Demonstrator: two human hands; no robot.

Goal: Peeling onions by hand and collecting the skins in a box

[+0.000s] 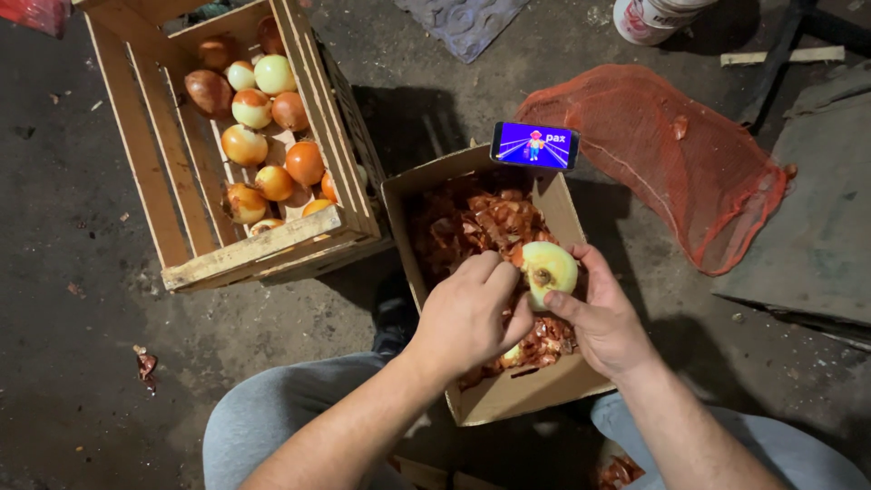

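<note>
My right hand grips a pale, mostly peeled onion over a cardboard box filled with brown onion skins. My left hand is curled beside the onion, fingers touching its left side and pinching at its skin. Both hands hover above the box between my knees.
A wooden crate with several onions, some peeled, stands at the upper left. A lit phone rests on the box's far rim. An orange mesh sack lies to the right. A white bucket is at the top.
</note>
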